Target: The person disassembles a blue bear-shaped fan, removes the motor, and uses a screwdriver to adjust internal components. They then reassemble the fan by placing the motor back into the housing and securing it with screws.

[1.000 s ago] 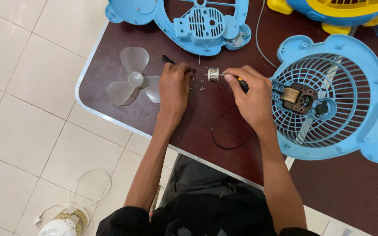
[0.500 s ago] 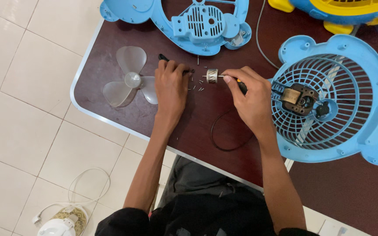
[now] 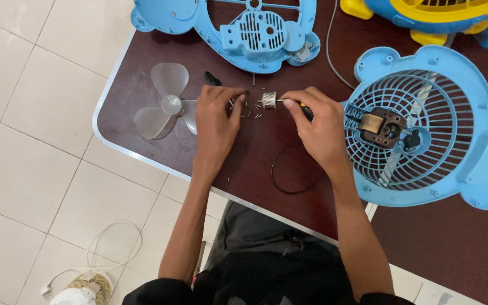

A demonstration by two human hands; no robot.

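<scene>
Right hand (image 3: 318, 125) pinching rotor (image 3: 269, 100) — wrist bent.

My left hand (image 3: 217, 121) sits a touch further left than a second ago, fingers now spread over the loose screws (image 3: 251, 110). The black tool (image 3: 212, 78) shows more fully above it. My right hand (image 3: 318, 129) has the rotor (image 3: 269, 100) turned slightly at its fingertips.
</scene>
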